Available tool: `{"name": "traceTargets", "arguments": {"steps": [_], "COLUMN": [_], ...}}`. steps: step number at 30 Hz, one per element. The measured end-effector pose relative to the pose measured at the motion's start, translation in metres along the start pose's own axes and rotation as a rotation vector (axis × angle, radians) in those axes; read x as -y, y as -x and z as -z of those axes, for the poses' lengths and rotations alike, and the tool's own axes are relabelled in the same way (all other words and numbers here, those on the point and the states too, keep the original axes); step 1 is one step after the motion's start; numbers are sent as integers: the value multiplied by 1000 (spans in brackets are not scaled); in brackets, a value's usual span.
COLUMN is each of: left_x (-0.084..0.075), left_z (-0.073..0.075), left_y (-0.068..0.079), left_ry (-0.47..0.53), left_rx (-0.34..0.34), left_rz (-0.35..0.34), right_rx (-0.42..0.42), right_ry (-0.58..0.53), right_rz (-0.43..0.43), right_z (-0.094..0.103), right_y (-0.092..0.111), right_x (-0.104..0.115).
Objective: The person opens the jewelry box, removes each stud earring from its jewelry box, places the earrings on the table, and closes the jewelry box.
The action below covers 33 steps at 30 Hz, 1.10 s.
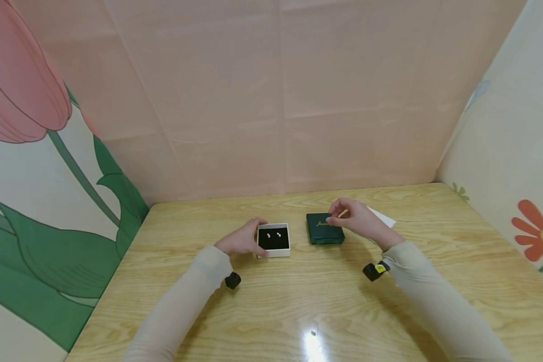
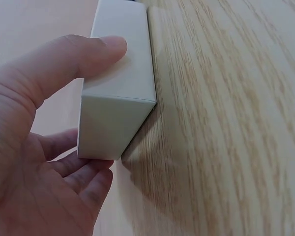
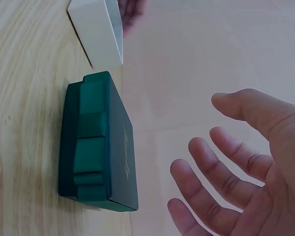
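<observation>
On the table a small white box (image 1: pixel 273 253) with a black lining holds a pair of earrings (image 1: pixel 273 235). My left hand (image 1: pixel 243 238) grips this box by its sides; in the left wrist view the thumb (image 2: pixel 105 51) lies on one wall and the fingers on the opposite one. To the right sits a dark green lid (image 1: pixel 322 232) with gold lettering and a green ribbon bow (image 3: pixel 92 147) on its side. My right hand (image 1: pixel 350 217) hovers over it, apart from it in the right wrist view, fingers loosely bent with nothing between them.
A white paper-like piece (image 1: pixel 382 217) lies behind the right hand, partly hidden by it. The wooden table (image 1: pixel 276 301) ends at a pink backdrop (image 1: pixel 271 125), with printed flower panels at left and right. Black wrist cameras hang below both cuffs.
</observation>
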<state>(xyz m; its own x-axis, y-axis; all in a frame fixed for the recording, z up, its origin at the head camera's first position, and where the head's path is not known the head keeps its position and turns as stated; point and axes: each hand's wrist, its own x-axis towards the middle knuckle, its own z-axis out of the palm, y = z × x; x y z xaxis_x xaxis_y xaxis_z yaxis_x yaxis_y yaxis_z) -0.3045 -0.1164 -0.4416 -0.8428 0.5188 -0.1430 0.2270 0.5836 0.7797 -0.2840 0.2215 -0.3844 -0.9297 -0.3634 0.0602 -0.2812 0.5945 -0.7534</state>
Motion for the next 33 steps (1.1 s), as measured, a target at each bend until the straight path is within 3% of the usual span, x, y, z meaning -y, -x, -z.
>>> {"name": "traceTargets", "arguments": {"steps": [11,18,24,29,33], "left_x": [-3,-6,-8,-8,-7], "left_z": [1,2,4,5,5], "left_y": [0,1,2,2,1], "left_ry": [-77,-109,-66,-53,-48], "left_rx": [3,1,12,23,32], "left_rz": [7,11,20,18,11], "right_rx": [-22,-62,-18,-7,-18], "right_ry": [-12,-185,-267,-247,-160], "right_rz": [58,91,90,47,-20], "right_z": [-25,-51,-77,-103,-119], "right_y": [-10,-19,-30,-41,-50], "right_x": [23,51,61,57,49]}}
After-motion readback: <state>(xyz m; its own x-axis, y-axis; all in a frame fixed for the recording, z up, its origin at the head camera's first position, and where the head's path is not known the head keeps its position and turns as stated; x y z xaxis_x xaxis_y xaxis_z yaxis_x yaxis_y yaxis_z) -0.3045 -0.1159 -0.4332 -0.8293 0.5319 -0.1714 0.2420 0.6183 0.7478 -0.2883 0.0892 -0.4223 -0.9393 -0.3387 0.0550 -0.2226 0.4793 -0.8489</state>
